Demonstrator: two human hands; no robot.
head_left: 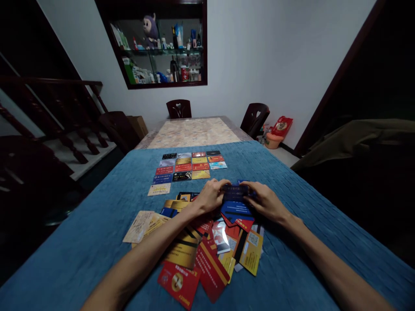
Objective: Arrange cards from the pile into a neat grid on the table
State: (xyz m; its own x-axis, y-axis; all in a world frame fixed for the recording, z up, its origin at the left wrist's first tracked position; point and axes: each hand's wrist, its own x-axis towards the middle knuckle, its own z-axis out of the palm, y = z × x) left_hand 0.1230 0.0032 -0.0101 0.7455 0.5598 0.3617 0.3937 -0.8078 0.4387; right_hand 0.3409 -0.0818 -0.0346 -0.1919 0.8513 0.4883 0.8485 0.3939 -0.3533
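Between both hands a dark blue card [235, 192] is held up on edge by its two short ends; whether it is one card or a few together I cannot tell. My left hand [210, 195] pinches its left end. At its right end, the fingers of my right hand [267, 202] are closed on it. Just below lies a blue card [238, 211] on a loose pile. That pile includes a red card [211, 270], a gold card [183, 250] and a yellow card with a QR code [251, 250]. My left forearm covers part of the pile.
Beyond the hands, several cards such as a black card [182, 176] lie in rows on the blue tablecloth [106, 207]. A patterned tabletop [191, 131] continues behind, with chairs [179, 109] around it. A wall shelf [162, 51] holds a plush toy and bottles.
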